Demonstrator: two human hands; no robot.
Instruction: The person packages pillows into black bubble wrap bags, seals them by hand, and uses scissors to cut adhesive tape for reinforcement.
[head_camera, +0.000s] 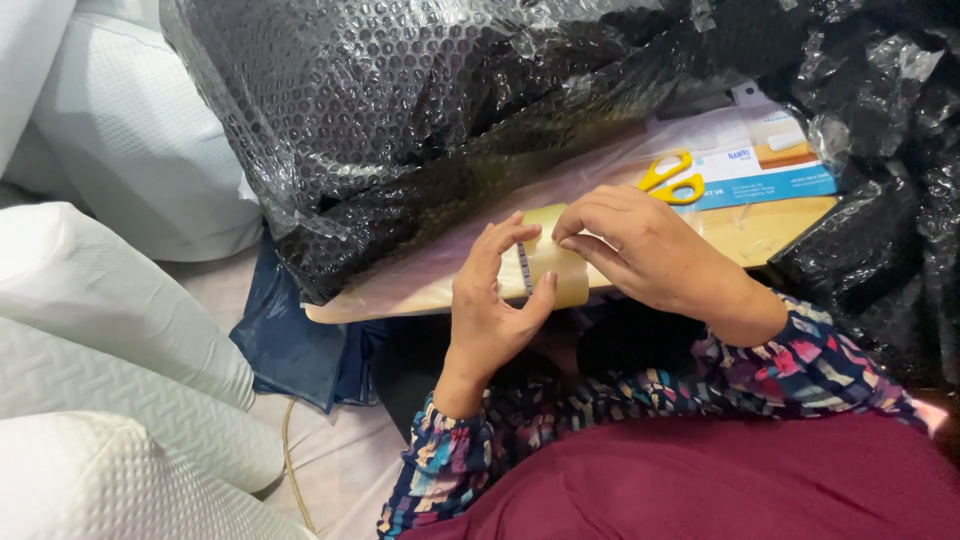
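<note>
Pinching a tan tape roll (553, 262), both hands' fingers (520, 250) near a blue-white label (765, 178).

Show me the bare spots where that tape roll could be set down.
Free: the board right of the right hand, below the scissors; also its strip left of the left hand. Crowded: bubble wrap above, white rolls left. Both hands hold the tape roll.

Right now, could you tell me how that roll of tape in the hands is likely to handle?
The tape roll looks stiff and light: the left hand props it on fingertips alone. Being round, it would probably roll if set on edge. The right hand fingers its rim, so it may feel tacky.
</note>
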